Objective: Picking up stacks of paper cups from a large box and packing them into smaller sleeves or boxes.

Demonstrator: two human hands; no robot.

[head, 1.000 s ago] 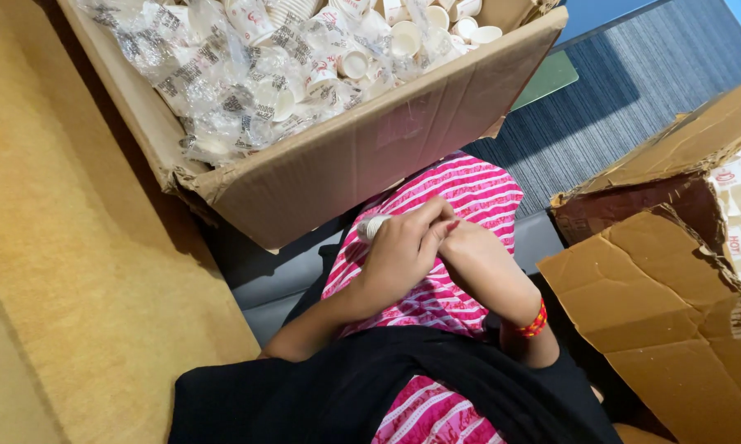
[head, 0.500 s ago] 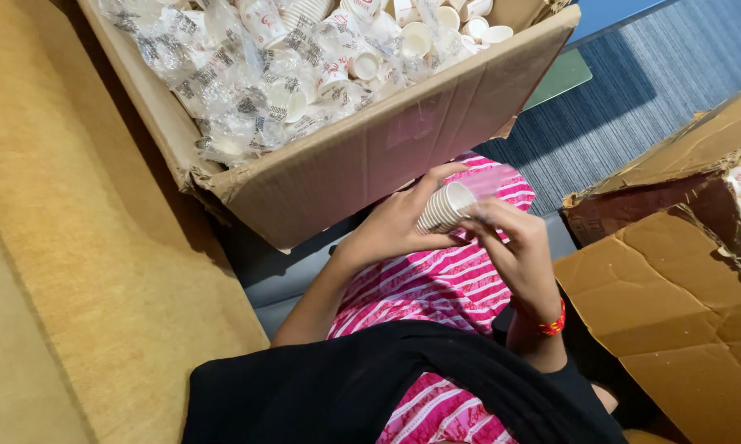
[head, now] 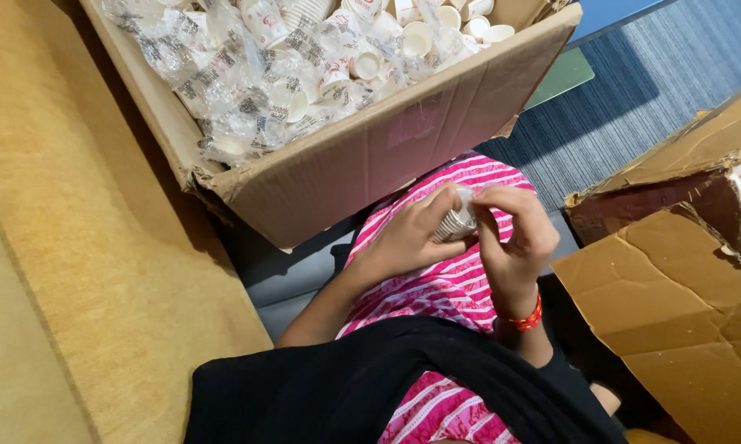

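Both hands — left hand (head: 407,238), right hand (head: 514,238) — fingers closed on small cup stack (head: 455,224); far carton (head: 370,156) full of bagged cups.

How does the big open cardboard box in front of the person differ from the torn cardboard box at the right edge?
The big open cardboard box is filled with paper cups in clear plastic wrap; the torn cardboard box shows only a few cups at the frame edge. The big box's walls look mostly whole, frayed at one corner; the torn box's flap is ripped and creased. Both are brown corrugated cardboard and lie close to the hands.
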